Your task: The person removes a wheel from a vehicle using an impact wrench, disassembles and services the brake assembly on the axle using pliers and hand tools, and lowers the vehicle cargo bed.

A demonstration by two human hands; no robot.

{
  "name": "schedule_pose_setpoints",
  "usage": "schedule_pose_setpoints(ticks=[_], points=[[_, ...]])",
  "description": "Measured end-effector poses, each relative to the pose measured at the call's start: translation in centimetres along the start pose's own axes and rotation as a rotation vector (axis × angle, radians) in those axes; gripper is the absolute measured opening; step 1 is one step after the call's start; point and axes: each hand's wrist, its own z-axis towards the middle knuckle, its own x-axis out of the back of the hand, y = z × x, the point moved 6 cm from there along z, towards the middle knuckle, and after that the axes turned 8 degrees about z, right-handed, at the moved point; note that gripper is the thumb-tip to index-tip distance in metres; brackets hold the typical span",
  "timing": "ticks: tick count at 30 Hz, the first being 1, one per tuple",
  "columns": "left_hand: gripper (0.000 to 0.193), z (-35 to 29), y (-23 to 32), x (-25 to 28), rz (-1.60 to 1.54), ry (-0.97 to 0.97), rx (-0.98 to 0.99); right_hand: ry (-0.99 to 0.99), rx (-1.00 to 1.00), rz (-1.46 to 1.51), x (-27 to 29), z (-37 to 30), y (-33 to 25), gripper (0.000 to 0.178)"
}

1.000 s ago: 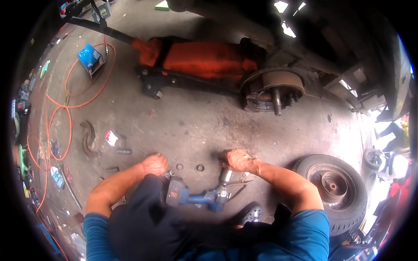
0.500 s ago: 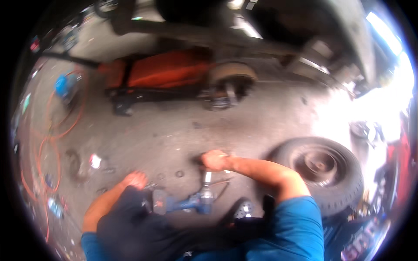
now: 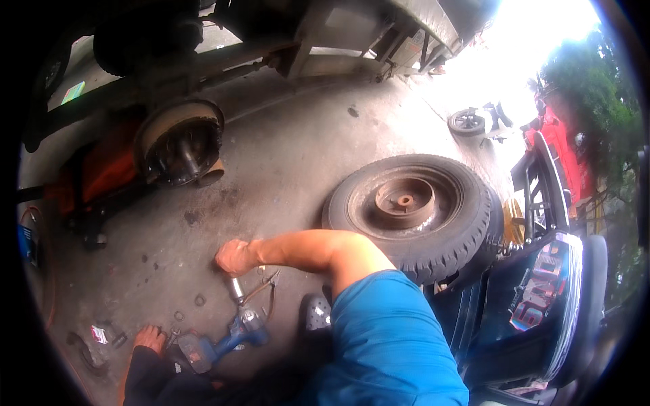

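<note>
My right hand [image 3: 233,258] is closed in a fist low over the concrete floor, at the end of a silver socket [image 3: 236,289]. Whatever its fingers hold is hidden. The socket points up from the head of a blue cordless impact wrench [image 3: 249,326] lying on the floor, its battery end [image 3: 198,352] toward my left hand. My left hand [image 3: 150,337] rests beside my dark-clothed leg with its fingers stretched toward the floor, and nothing shows in it. A thin curved metal tool [image 3: 261,287] lies beside the socket, and small rings [image 3: 200,300] are scattered nearby.
A large tyre on its rim [image 3: 405,203] lies flat at the right. A raised vehicle's brake drum [image 3: 179,145] and an orange jack [image 3: 108,169] are at the far left. A motorcycle [image 3: 535,304] stands close on the right; another loose wheel [image 3: 467,122] lies farther back.
The view has turned to the right, bringing the tyre and motorcycle further in. My right hand stays closed by the socket, and my left hand remains low beside my leg.
</note>
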Motion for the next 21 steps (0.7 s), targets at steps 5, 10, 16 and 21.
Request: schedule_pose_setpoints(ticks=[5, 10, 16, 21], points=[[0.019, -2.6, -0.7, -4.7, 0.161, 0.011, -0.085, 0.020, 0.077, 0.090, 0.7, -0.4, -1.4, 0.031], [0.018, -1.6, -1.4, -4.3, 0.081, -0.082, -0.062, -0.043, -0.058, 0.108, -1.4, -0.3, -0.6, 0.031], [0.024, -1.1, -3.4, -3.9, -0.012, -0.149, 0.001, 0.008, 0.031, 0.140, -1.1, 0.2, -0.2, 0.031], [0.018, -0.7, -5.6, -0.3, 0.084, -0.301, 0.142, 0.009, -0.023, 0.178, -0.9, 0.3, 1.4, 0.024]])
